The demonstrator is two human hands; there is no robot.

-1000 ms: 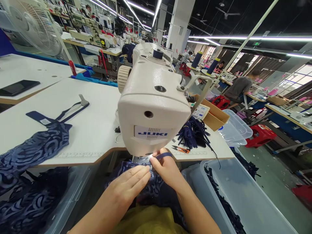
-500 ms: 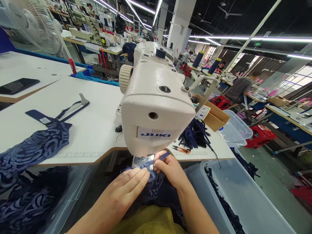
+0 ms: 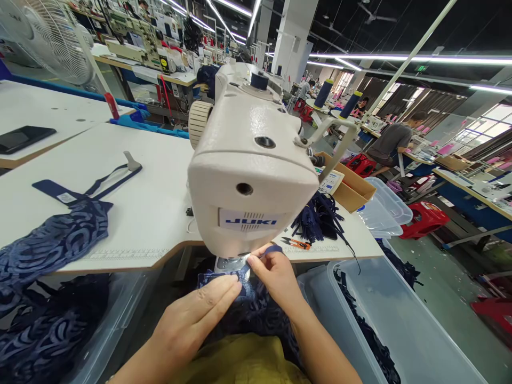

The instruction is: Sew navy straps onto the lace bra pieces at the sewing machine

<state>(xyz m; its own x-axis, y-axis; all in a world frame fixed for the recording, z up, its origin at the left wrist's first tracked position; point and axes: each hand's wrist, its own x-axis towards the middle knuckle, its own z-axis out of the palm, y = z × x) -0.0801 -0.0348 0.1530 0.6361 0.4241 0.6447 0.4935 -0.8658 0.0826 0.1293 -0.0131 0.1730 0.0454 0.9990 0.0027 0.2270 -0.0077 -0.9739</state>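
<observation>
Under the head of a white sewing machine (image 3: 256, 173) lies a piece of navy patterned lace fabric (image 3: 248, 290), partly covered by my fingers. My left hand (image 3: 196, 312) presses the fabric with its fingers held together; the thumb is hidden. Close to the needle area, my right hand (image 3: 278, 277) pinches a narrow navy strap (image 3: 274, 249), whose end curls up over the fingers. The needle itself is hidden behind the machine head. More of the dark garment hangs below both hands, over my lap.
At left, a navy lace bra (image 3: 72, 224) lies on the white table (image 3: 160, 176), with a phone (image 3: 26, 140) beyond. Orange-handled thread snips (image 3: 296, 244) and a bundle of navy straps (image 3: 318, 216) lie at right. Plastic bins (image 3: 384, 298) flank me below the tabletop.
My left hand has shifted slightly left and down, showing more fabric. My right fingers have moved nearer the needle area, and the strap's free end now curls instead of pointing straight.
</observation>
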